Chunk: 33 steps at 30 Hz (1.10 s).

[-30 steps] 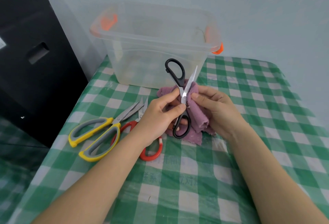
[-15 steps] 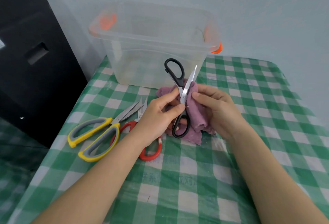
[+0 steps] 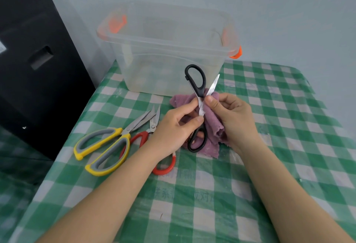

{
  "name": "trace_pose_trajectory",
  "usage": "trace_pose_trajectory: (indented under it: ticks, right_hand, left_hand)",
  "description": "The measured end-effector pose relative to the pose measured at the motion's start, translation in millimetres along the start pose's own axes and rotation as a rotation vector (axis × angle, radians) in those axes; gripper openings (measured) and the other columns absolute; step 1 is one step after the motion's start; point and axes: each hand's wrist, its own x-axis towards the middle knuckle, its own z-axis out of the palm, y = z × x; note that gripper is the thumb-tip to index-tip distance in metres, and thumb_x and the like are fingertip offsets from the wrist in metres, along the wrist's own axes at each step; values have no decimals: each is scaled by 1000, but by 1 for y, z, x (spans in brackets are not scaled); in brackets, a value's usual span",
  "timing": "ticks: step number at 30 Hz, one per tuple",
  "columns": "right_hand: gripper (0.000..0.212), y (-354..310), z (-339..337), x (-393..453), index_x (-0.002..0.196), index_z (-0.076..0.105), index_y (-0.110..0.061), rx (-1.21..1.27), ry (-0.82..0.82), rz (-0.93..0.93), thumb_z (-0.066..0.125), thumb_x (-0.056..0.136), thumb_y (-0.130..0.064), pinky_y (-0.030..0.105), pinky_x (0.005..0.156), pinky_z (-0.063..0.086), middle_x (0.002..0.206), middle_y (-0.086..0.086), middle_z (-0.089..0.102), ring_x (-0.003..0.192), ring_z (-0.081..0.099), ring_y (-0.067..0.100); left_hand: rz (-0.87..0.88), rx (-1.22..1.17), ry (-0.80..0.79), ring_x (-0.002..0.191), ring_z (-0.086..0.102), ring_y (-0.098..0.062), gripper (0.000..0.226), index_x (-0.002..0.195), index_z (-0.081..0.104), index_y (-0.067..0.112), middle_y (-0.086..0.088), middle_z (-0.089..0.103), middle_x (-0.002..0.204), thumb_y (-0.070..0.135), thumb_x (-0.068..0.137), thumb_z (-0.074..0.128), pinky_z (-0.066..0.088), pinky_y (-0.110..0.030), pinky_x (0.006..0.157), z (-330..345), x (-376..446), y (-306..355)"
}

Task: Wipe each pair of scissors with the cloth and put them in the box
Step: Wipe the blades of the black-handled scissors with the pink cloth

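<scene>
Hardly anything has moved since a second ago: both hands keep the same grip on the black scissors (image 3: 196, 96), and the right thumb sits a touch higher on the blade.

Those scissors are held open and upright above the table (image 3: 269, 146), in front of the box (image 3: 154, 65). One black loop stands up top, the other hangs low by the left palm, and one bare blade points up and to the right.

Her left hand (image 3: 173, 127) comes in from the lower left, wrist bent, thumb and forefinger pinching the scissors near the pivot. Her right hand (image 3: 233, 115) reaches in from the lower right, fingers curled round the cloth (image 3: 213, 123), thumb pressing cloth against the blade.

Near the table's left edge lie the yellow scissors (image 3: 107, 148), blades pointing to the far side. The red scissors (image 3: 163, 165) lie just beside them, partly under the left wrist.

The clear box stands at the far left corner with orange clips on its ends.
</scene>
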Motion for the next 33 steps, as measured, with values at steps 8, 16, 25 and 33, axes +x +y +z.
trace_pose_trajectory:
  ticks: [8, 16, 25, 33]
  right_hand:
    - [31, -6, -10, 3, 107, 68, -11, 108, -202, 66, 66, 76, -13, 28, 71, 60, 92, 8, 76, 79, 72, 17]
    - [17, -7, -13, 5, 88, 64, -8, 116, -131, 84, 65, 77, -22, 27, 61, 56, 74, 6, 71, 65, 65, 16]
    - [18, -7, -12, 3, 77, 65, -15, 43, -115, 23, 64, 76, -33, 29, 62, 53, 73, 4, 70, 65, 64, 17]
    - [20, -4, -3, -1, 84, 59, -16, -65, -41, -115, 71, 77, -29, 24, 57, 51, 69, 0, 72, 59, 62, 11]
  left_hand:
    - [-64, -171, 7, 85, 58, 20, 47, 137, 47, 28, 27, 62, 90, 10, 94, 59, 46, -6, 80, -2, 2, 0]
    - [-81, -188, 11, 105, 63, -6, 49, 141, 49, 19, 11, 67, 108, 13, 94, 60, 52, -28, 94, -3, 3, -3]
    - [-43, -177, 13, 77, 55, 23, 46, 124, 46, 39, 23, 57, 94, 5, 95, 57, 44, -1, 67, 0, 1, -1]
    - [-4, -22, -12, 84, 57, 18, 42, 130, 51, 35, 30, 64, 86, 13, 95, 59, 40, 0, 76, -1, -2, 2]
